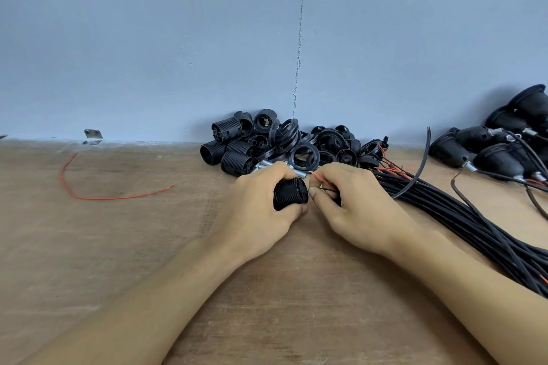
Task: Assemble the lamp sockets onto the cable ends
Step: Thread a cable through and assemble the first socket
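A loose red wire [89, 195] lies on the desk [118, 261] at left. At centre, just before the pile of socket parts [284, 142], the left hand [258, 213] grips a black threaded socket [289, 194] — the right hand [353, 210] pinches thin cable wires [319, 177] at its end. The cable bundle [462, 216] trails right.

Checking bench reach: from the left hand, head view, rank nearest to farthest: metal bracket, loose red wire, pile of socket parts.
1. pile of socket parts, just behind left hand
2. loose red wire, to the left
3. metal bracket, far left, at wall
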The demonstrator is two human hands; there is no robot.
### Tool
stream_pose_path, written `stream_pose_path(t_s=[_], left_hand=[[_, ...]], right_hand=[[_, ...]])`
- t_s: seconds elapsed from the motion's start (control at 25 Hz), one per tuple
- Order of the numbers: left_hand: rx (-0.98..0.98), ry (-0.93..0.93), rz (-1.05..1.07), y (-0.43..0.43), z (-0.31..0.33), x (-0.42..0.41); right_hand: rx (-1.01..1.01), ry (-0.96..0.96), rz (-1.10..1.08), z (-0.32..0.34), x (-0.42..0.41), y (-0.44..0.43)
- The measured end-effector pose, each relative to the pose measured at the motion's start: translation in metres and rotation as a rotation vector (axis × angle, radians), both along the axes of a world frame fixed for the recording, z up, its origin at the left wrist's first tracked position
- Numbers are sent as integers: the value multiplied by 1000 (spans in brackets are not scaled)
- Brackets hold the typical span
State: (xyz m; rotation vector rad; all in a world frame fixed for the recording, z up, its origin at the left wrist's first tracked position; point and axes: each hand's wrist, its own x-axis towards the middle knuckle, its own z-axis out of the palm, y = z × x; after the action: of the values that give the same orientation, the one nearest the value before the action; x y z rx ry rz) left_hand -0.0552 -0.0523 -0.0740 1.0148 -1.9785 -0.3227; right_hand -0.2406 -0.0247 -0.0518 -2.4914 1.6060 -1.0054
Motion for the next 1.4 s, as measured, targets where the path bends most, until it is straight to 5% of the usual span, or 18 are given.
stream_pose_path(t_s=[0.44, 0.76, 1.4], left_hand=[[40, 4, -54, -3, -2, 2], [170, 115, -85, -7, -5, 1], [183, 71, -86, -3, -3, -1]], right_hand=[[8, -36, -8, -3, 3, 0], [164, -330, -40, -3, 3, -1], [120, -295, -45, -3, 4, 3]])
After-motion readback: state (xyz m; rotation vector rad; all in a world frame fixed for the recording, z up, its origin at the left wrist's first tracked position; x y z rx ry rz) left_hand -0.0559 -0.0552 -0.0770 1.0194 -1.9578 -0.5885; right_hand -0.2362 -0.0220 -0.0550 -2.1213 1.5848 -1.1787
